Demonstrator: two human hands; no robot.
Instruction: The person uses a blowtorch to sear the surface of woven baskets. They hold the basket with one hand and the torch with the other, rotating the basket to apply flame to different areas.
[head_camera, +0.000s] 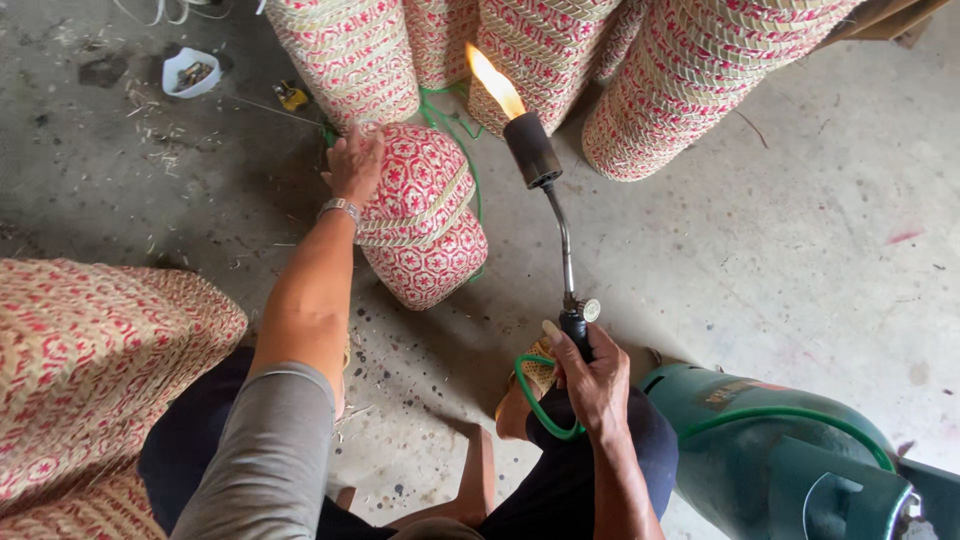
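1. Nearest the camera, the right hand (592, 378) is wrapped tightly round the handle of a gas torch (548, 200), fingers closed about the grip just below the small valve knob, thumb along the side
2. A green hose (540, 405) loops from the handle under that hand and runs on to the green gas cylinder (760, 440) lying at the person's right
3. The torch's thin neck rises to a dark burner head, and a yellow flame (494, 82) leans up and to the left from it; it stands beside the work, not touching it
4. Further out, the left hand (353, 165) lies on the upper left of a red-and-cream woven basket (420, 215) that rests tilted on the concrete floor (800, 260), fingers curled over its rounded end
5. To do this well, I judge the flame should only brush the weave and move quickly, so loose fibres singe without scorching, while the steadying fingers stay clear of the heat
6. Beyond, more woven baskets (560, 50) stand stacked, close to the flame, so the burner wants pointing away from them
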